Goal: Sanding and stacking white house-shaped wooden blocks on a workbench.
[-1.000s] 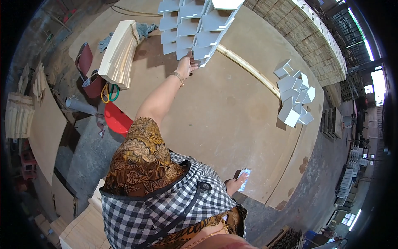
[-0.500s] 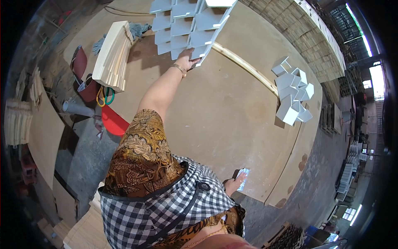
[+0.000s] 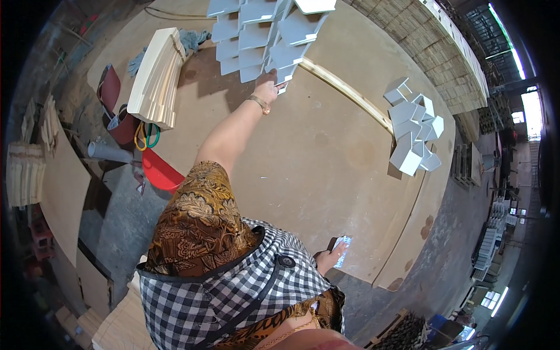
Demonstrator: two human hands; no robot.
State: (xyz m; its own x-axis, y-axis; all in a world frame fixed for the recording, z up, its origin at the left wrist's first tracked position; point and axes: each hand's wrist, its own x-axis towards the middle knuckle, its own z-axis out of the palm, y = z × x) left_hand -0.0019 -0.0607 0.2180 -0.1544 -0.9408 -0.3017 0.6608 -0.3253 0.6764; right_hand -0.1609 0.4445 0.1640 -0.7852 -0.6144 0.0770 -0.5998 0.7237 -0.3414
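At the top of the view, a tall light-grey structure [image 3: 255, 36] made of rows of angled, box-like cells reaches past the picture's edge. My left hand [image 3: 266, 88] is stretched out to its lower corner, with the fingers closed on the edge there; the fingertips are partly hidden. Low in the middle, by the table's near edge, my right hand [image 3: 328, 259] holds a phone [image 3: 343, 251] with a lit screen. A smaller cluster of similar grey-white hexagonal cells [image 3: 413, 129] stands on the table to the right.
A wooden strip [image 3: 344, 92] lies across the brown table [image 3: 291, 192]. Left of my arm are a bundle of wooden pieces [image 3: 156, 81], grey gloves [image 3: 189, 39], scissors [image 3: 153, 135] and a red scoop-like piece [image 3: 160, 170]. Stacked wood [image 3: 420, 55] stands beyond the table.
My left hand has shifted slightly at the lower corner of the grey structure, which tilts a little differently. My right hand and the phone have stayed put.
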